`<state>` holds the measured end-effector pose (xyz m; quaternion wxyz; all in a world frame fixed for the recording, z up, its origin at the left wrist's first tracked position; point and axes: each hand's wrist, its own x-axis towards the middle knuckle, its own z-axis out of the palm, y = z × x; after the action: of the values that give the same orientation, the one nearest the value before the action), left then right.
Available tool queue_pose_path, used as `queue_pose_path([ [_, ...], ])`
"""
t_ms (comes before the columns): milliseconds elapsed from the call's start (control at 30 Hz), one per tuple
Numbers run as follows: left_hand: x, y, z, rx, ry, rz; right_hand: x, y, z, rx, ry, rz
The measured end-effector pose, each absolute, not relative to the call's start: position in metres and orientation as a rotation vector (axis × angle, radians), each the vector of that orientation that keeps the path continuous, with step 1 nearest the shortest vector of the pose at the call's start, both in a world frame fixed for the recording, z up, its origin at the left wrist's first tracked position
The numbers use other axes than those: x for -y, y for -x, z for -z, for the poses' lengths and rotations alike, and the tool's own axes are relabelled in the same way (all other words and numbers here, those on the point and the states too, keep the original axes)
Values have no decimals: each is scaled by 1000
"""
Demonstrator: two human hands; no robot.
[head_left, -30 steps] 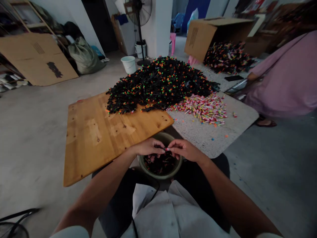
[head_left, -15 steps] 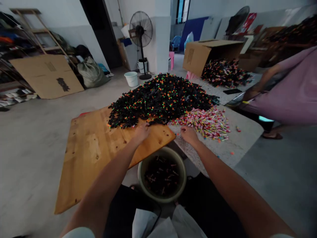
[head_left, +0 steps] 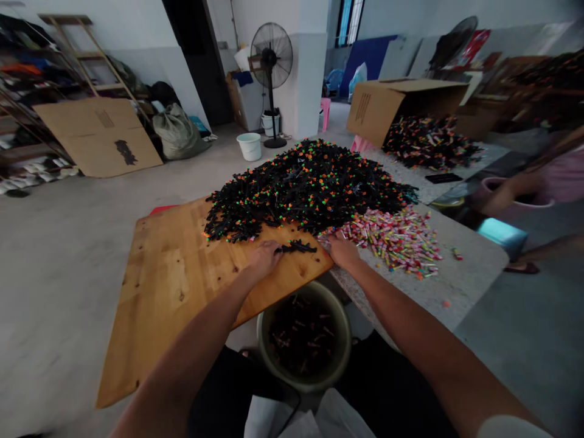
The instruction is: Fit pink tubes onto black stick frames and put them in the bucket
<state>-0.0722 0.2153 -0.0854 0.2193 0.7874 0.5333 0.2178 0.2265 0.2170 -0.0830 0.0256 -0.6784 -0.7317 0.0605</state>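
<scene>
A large heap of small black plastic pieces [head_left: 301,182] with orange and green tips covers the back of the wooden board [head_left: 159,292]. My left hand [head_left: 266,258] rests on the board, fingers closed at the end of a black plastic piece. A short row of black pieces [head_left: 300,246] lies just right of its fingertips. My right hand [head_left: 343,249] is at the left edge of a pile of small pink and yellow wrapped pieces [head_left: 396,240], its fingers bent together. What they pinch is too small to make out.
Below the board's edge stands a round tub [head_left: 344,340] holding black pieces with pale bits. The pink pile lies on a speckled stone tabletop [head_left: 479,249]. Behind it, a cardboard box [head_left: 371,112] spills mixed pieces. At the right is another person's arm [head_left: 515,188].
My right hand has moved to the edge of the pink pile. My left hand has drawn back slightly from the black heap, and a row of black pieces now lies beside it. The other person has shifted right.
</scene>
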Motion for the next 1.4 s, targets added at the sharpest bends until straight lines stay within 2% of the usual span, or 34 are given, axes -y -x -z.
queue_pose_path([
  [233,-176,91,76,-1487,-1526,-1121,-178,-261,95,2180,2075,-32],
  [500,-123,52,63,-919,-1044,-1075,-148,-268,85,2107,2020,-92],
  [800,-98,25,77,-975,-967,-964,-131,-243,83,2265,1968,-205],
  [1167,-63,34,25,-821,-1047,-878,-145,-241,55,2197,2066,-233],
  [1233,-60,32,20,-828,-1113,-903,-129,-236,46,2073,1949,-316],
  [1400,-58,24,14,-791,-1277,-844,-75,-213,13,1860,1234,-868],
])
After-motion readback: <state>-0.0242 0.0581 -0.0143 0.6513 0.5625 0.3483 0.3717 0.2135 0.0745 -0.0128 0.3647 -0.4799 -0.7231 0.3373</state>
